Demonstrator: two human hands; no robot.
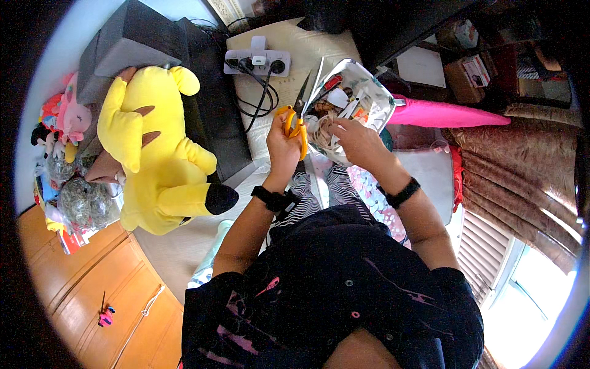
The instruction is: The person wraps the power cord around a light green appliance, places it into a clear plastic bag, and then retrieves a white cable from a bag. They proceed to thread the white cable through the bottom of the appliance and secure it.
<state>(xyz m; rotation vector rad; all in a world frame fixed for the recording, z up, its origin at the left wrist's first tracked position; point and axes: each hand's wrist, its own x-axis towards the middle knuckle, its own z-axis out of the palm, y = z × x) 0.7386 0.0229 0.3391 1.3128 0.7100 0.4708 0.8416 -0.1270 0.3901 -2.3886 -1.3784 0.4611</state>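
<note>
Above the person's lap, the left hand (284, 142) grips yellow-handled scissors (297, 120), blades up at the silvery foil bag (362, 92); the right hand (356, 140) pinches its already gaping mouth, contents apparently still inside.

Dark shirt (332, 289) with pink markings, black wristbands (402, 194).

- The hands, left hand (284, 142) with yellow-handled scissors (297, 120) and right hand (356, 140) on the silver foil bag (350, 92), work close together, little gap between
- Left: big yellow plush toy (153, 154) blocks the side
- Ahead: power strip (257, 61) with black cables (261, 98) trailing near the scissors
- Right: pink cone-shaped thing (445, 114) juts beside the bag
- Open strip of pale bed (178, 252) lies below the plush
</note>
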